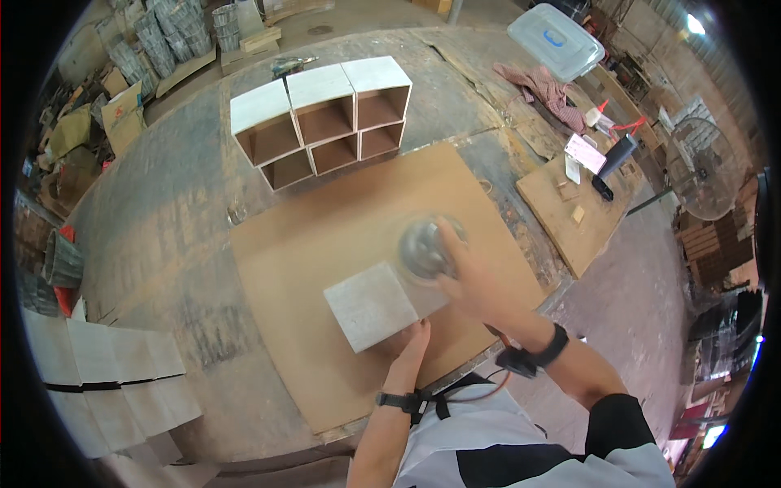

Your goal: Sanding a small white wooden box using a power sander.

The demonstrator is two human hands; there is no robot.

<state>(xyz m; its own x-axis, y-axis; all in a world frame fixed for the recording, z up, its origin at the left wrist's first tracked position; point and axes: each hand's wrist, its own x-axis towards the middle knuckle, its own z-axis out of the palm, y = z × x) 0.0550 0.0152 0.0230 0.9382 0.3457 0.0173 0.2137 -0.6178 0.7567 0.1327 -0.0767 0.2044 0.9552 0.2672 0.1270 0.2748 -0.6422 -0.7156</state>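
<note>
On a brown board (325, 407) lies a whitish box (370, 305), tilted at an angle to the board's edges. My left hand (416, 337) grips the box at its near edge, with most of the fingers hidden beneath or inside it. My right hand (465, 276) is closed over a round grey power sander (425, 244), blurred by motion. The sander is at the box's far right side; I cannot tell whether it touches the box. A reddish hose (488, 392) runs near my right wrist.
Stacked white-topped open boxes (325, 114) stand beyond the board. More white boxes (122, 382) are stacked at lower left. At right, a small wooden board (561, 207) holds a phone and small items. A clear plastic lid (557, 41) and a fan (706, 169) are farther right.
</note>
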